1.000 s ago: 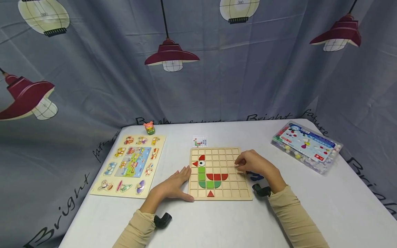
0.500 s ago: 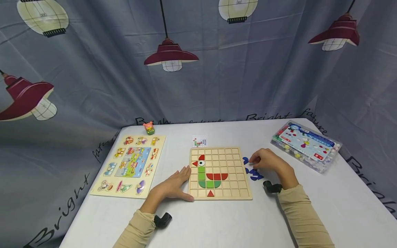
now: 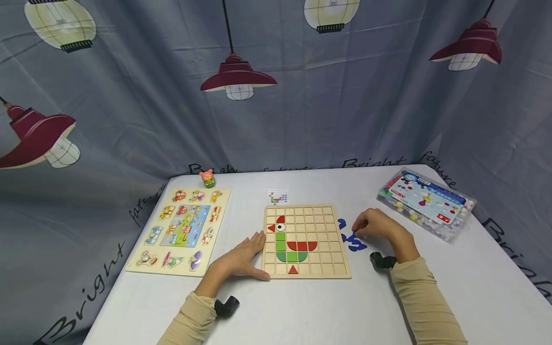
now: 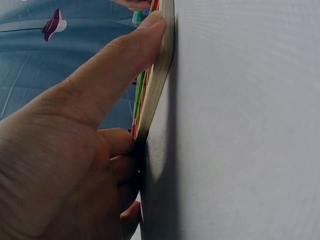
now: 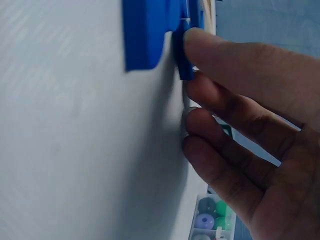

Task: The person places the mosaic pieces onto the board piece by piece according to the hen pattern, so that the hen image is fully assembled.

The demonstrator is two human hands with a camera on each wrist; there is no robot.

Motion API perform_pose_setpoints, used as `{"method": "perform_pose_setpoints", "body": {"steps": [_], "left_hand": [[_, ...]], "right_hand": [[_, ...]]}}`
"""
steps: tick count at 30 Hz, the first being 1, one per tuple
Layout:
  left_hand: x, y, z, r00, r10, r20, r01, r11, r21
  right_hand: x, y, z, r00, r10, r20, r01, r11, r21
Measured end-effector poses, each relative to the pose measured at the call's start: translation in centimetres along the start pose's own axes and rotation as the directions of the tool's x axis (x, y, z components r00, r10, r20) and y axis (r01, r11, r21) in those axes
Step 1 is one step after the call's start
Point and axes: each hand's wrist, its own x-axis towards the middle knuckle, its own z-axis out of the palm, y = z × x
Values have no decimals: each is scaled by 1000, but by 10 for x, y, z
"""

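The wooden grid board lies mid-table, with red, green and eye-marked pieces forming a bird shape. Along its left edge rests my left hand, fingers spread; in the left wrist view the thumb lies against the board's edge. Right of the board are several blue pieces, some with rounded sides. My right hand is above them with thumb and fingers bent together. In the right wrist view, its thumb and forefinger pinch a small blue piece, beside a nearer blue piece.
A small pattern card lies behind the board. To the left is a picture puzzle board, with a small pink-topped figurine behind it. A clear plastic case of beads lies at the back right.
My right hand has moved right from over the board's right edge to the blue pieces, uncovering them. My left hand has stayed in place.
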Motion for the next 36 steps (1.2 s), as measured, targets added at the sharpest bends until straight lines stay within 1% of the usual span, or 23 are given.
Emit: {"method": "perform_pose_setpoints", "body": {"steps": [5,8,12,14,19,22,25,27,29,33,36], "left_hand": [[0,0,0,1000,2,-1,-2,1000,-1],[-1,0,1,1000,-3,-2,3,1000,0],[-1,0,1,1000,-8,-3,8,1000,1],[-1,-1,1,1000,-5,-4,5,1000,-1],[0,-1,0,1000,4,-5,-4,1000,-3],[0,-1,-1,1000,3,-5,-3,1000,-3],[0,-1,0,1000,1,-5,-1,1000,-1],[0,-1,0,1000,1,-6,-1,1000,0],[1,-1,1,1000,0,-4,0,1000,-1],[1,-1,1,1000,-3,-4,3,1000,-3],[1,-1,1,1000,-5,-7,4,1000,-3]], "right_hand": [[0,1,0,999,4,-40,-4,1000,-8],[-1,-1,-2,996,67,-62,-67,998,0],[-3,-6,-3,986,155,-63,-155,988,7],[-4,-9,-3,983,171,-65,-171,985,-1],[-3,-11,-1,981,181,-69,-183,983,-24],[-1,-11,-1,987,147,-71,-149,989,-23],[0,-11,-2,992,93,-89,-96,995,-26],[0,-10,-2,991,83,-101,-86,996,-26],[0,-10,-2,990,95,-102,-98,995,-23],[0,-8,-1,984,153,-93,-155,988,-17],[1,-7,0,981,173,-92,-175,984,-17]]}}
